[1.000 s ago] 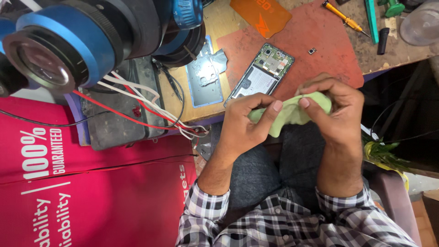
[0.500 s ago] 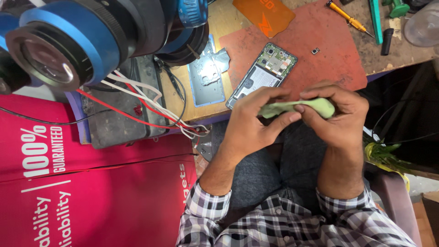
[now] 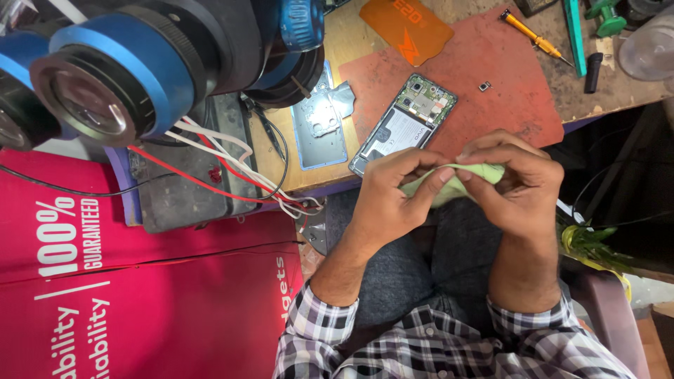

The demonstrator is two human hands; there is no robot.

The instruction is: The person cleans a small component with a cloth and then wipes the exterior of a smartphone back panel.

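A blue-ringed microscope (image 3: 126,77) looms over the bench (image 3: 351,42), where an opened phone (image 3: 404,123) lies on the red mat (image 3: 505,77). Below its edge, over the lap, the left hand (image 3: 393,200) and right hand (image 3: 516,186) both pinch a small pale-green cloth (image 3: 449,184), seemingly folding or kneading it; doing so takes fingertip care.

Left hand (image 3: 393,193) and right hand (image 3: 516,186) pinch a green cloth (image 3: 449,184) above the lap.
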